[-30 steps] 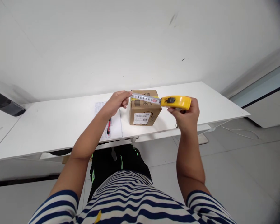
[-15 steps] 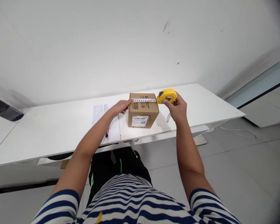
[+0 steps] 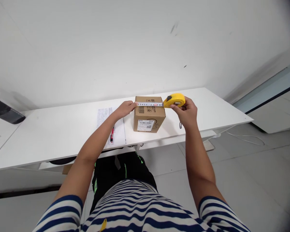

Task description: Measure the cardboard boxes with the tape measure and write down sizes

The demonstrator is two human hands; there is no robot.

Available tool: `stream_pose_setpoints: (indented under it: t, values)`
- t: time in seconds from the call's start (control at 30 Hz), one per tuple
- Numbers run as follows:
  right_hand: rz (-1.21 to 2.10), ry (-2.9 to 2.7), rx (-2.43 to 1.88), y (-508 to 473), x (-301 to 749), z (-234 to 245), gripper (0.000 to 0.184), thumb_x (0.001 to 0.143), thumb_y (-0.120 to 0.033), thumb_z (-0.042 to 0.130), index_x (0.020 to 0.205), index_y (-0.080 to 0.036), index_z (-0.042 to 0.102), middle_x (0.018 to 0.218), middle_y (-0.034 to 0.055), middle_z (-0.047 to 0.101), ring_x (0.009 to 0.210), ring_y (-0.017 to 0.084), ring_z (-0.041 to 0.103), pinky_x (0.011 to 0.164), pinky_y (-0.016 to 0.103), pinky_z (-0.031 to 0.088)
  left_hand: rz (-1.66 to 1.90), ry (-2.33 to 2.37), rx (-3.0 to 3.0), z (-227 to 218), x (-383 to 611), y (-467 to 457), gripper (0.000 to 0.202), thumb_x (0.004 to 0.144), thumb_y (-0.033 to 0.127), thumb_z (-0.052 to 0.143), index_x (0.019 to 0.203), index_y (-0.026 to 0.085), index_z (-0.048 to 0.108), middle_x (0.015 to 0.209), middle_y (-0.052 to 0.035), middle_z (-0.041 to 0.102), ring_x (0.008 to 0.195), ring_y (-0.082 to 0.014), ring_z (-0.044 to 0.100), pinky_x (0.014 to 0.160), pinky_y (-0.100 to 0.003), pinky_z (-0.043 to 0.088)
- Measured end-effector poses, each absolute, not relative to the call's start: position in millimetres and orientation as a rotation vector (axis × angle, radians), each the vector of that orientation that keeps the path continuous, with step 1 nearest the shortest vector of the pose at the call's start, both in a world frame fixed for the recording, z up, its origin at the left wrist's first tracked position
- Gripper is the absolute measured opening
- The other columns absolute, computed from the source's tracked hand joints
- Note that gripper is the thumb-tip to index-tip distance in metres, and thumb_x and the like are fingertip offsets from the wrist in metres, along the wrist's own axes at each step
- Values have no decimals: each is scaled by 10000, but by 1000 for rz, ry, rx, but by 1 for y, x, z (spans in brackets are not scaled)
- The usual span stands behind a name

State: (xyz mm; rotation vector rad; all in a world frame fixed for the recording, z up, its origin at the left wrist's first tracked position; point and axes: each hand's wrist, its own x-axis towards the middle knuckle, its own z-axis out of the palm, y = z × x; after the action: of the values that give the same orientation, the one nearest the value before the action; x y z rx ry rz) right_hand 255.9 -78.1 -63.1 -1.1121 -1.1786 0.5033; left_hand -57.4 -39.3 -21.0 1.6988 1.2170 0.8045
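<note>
A brown cardboard box (image 3: 145, 111) with a white label on its front stands on the white table. Across its top runs the numbered blade (image 3: 149, 104) of a tape measure. My left hand (image 3: 124, 109) is closed at the box's left top edge, pinching the blade's end there. At the right edge, my right hand (image 3: 188, 112) grips the yellow tape measure case (image 3: 175, 100), thumb on the near side. A dark wrist strap (image 3: 180, 125) hangs below that hand. The blade's very tip is hidden by my left fingers.
Left of the box lie printed papers (image 3: 118, 135) with a red and black pen (image 3: 112, 134) on them. A black object (image 3: 7, 111) stands at the table's left end. The white wall (image 3: 111, 48) rises behind the table (image 3: 62, 129).
My right hand and the tape measure case have shifted slightly right, and the case is tilted differently. My left fingers have curled in more. The box stays in place.
</note>
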Motion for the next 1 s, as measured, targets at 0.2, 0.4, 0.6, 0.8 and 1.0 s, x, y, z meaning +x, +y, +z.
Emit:
stream_pose_setpoints:
  t: [0.2, 0.4, 0.6, 0.8, 1.0]
  values:
    - [210, -1243, -999, -134, 238, -57, 632, 613, -480, 993, 1110, -250, 678, 1010, -9, 698, 697, 106, 568, 553, 251, 497, 1046, 999, 1534, -3, -75, -86, 443, 939, 468, 695, 644, 211, 488, 603, 36, 460, 545, -81, 389, 582, -262, 362]
    - [37, -1401, -876, -176, 183, -67, 689, 703, -628, 941, 1204, -283, 617, 1118, 56, 685, 960, 237, 718, 721, 378, 651, 944, 862, 1540, 0, -89, -137, 566, 891, 651, 778, 658, 212, 508, 579, 42, 471, 556, -83, 418, 608, -262, 404]
    - [-134, -1758, -865, -148, 103, -67, 352, 980, -524, 686, 1243, -292, 648, 1162, 116, 758, 1122, 304, 736, 917, 479, 651, 1087, 699, 1189, -41, -73, -162, 720, 895, 918, 525, 1019, 234, 716, 982, -82, 763, 1030, -244, 723, 868, -352, 579]
    - [-119, -2312, -987, -119, 28, -36, 553, 1075, -380, 484, 1622, -298, 499, 1670, 135, 545, 1521, 394, 510, 1220, 623, 408, 1499, 597, 669, -56, -105, -145, 779, 946, 917, 401, 1159, 243, 729, 1140, -94, 802, 1255, -295, 735, 1006, -385, 603]
    - [-103, -2594, -1036, -109, 18, -57, 546, 1090, -266, 388, 1621, -218, 504, 1585, 230, 582, 1440, 395, 550, 1140, 567, 409, 1674, 846, 454, -93, -175, -85, 489, 943, 731, 646, 957, 243, 678, 920, -51, 784, 956, -216, 795, 891, -319, 613]
